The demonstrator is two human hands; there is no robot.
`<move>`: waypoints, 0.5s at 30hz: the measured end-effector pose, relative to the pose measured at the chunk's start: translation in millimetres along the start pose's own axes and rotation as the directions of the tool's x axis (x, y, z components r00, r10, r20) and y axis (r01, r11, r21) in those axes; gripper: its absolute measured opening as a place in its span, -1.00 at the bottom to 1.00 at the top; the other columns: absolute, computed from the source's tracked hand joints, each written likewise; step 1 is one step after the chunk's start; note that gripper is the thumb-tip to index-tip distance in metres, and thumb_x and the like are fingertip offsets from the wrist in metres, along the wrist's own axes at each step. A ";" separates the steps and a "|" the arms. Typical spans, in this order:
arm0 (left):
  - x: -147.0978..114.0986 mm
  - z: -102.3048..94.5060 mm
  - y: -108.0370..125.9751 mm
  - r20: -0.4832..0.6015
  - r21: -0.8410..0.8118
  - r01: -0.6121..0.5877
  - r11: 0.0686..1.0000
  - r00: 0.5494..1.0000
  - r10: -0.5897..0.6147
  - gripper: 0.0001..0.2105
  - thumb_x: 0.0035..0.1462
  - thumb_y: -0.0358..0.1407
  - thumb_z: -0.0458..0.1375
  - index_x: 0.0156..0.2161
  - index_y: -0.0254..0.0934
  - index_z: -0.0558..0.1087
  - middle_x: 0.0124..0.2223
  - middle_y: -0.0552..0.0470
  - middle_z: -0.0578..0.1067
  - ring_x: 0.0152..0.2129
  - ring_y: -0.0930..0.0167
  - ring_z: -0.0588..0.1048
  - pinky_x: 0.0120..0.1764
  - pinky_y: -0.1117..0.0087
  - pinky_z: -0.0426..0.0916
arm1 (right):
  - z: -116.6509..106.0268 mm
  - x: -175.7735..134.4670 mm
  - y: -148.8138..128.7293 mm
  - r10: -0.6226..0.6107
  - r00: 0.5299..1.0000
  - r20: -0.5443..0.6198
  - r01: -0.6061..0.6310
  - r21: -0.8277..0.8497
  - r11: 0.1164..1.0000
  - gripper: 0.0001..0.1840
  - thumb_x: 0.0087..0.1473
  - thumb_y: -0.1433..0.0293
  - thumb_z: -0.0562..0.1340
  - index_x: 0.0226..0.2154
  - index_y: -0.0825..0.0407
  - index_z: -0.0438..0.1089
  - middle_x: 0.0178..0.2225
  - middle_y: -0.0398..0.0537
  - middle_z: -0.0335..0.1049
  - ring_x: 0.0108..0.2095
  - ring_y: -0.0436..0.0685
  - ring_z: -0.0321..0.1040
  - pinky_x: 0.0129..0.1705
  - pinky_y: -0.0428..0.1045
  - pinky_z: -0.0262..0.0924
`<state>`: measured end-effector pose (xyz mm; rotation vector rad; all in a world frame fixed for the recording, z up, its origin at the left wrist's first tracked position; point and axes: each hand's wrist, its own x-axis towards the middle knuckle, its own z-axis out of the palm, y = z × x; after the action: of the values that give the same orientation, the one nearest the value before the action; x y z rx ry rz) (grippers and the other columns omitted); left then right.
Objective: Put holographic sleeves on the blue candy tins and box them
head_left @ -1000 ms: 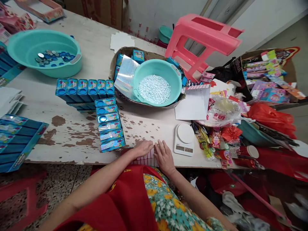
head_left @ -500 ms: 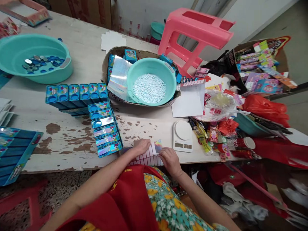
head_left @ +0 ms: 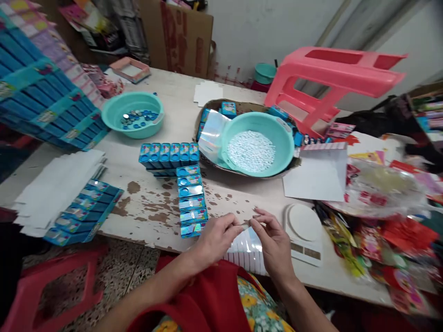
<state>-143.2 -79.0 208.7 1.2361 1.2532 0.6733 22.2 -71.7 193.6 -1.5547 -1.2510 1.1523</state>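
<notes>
My left hand [head_left: 218,236] and my right hand [head_left: 273,242] meet at the fingertips just above the table's front edge. Thumb and index finger are pinched on each. Something thin and small seems to run between the two pinches, too small to name. Below them lies a shiny sheet of labels [head_left: 245,251] with pinkish strips along its lower part, partly hidden by the hands. Left of my left hand stands a row of blue candy tins [head_left: 192,203], several with shiny labels on them. A white kitchen scale [head_left: 304,226] is just right of my right hand.
A teal basin of white candies [head_left: 289,152] rests in a cardboard box behind the hands. Farther left are a basin of blue pieces [head_left: 133,131], another tin row [head_left: 169,161] and stacked white cards [head_left: 57,189]. A pink stool [head_left: 294,78] and candy packets [head_left: 370,235] occupy the right.
The view has swung left, so things sit farther right. My hands have lifted off the label sheet and come together; the left hand no longer presses on the sheet.
</notes>
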 end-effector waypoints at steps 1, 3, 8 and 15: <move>-8.0 -17.9 1.0 -0.068 0.063 -0.009 0.998 0.998 0.013 -0.77 0.13 -0.19 -0.01 -0.44 -0.28 0.34 -0.53 0.12 0.33 -0.56 0.52 0.29 -0.48 0.50 0.17 | 17.5 4.3 -3.7 -0.021 0.999 0.029 0.021 0.001 1.000 -0.81 -0.05 0.23 0.28 -0.44 0.01 0.39 -0.14 -0.01 0.28 -0.09 0.15 0.23 -0.18 0.00 0.19; -21.9 -55.8 -1.4 -0.186 0.126 0.015 0.992 0.983 0.009 -0.81 0.13 -0.20 0.00 -0.36 -0.26 0.37 -0.52 0.14 0.31 -0.54 0.52 0.27 -0.47 0.51 0.15 | 56.0 13.6 -12.2 -0.066 0.991 0.115 0.065 0.009 0.998 -0.81 -0.08 0.22 0.30 -0.48 0.01 0.43 -0.10 0.00 0.23 -0.04 0.18 0.20 -0.12 0.02 0.17; -30.3 -130.2 -16.6 -0.326 0.104 0.062 0.993 0.945 -0.024 -0.79 0.12 -0.19 -0.01 -0.17 -0.23 0.28 -0.55 0.21 0.15 -0.60 0.53 0.18 -0.54 0.54 0.08 | 138.3 36.6 -29.0 -0.161 0.974 0.162 0.164 -0.005 0.986 -0.85 -0.13 0.27 0.31 -0.55 0.01 0.45 -0.24 -0.06 0.19 -0.12 0.13 0.20 -0.04 0.04 0.09; -5.2 -150.0 -57.6 -0.313 0.086 0.041 0.995 0.950 -0.012 -0.88 0.10 -0.24 -0.03 -0.28 -0.23 0.23 -0.53 0.20 0.18 -0.59 0.53 0.16 -0.52 0.53 0.07 | 165.6 54.2 -12.3 -0.190 0.974 0.120 0.204 -0.125 0.971 -0.87 -0.12 0.36 0.23 -0.60 0.04 0.33 -0.31 -0.08 0.13 -0.19 0.12 0.16 -0.11 0.02 0.09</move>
<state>-298.7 -52.3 177.8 1.2164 1.5745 0.8222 -135.9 -8.3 154.9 -1.4433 -1.5482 1.0510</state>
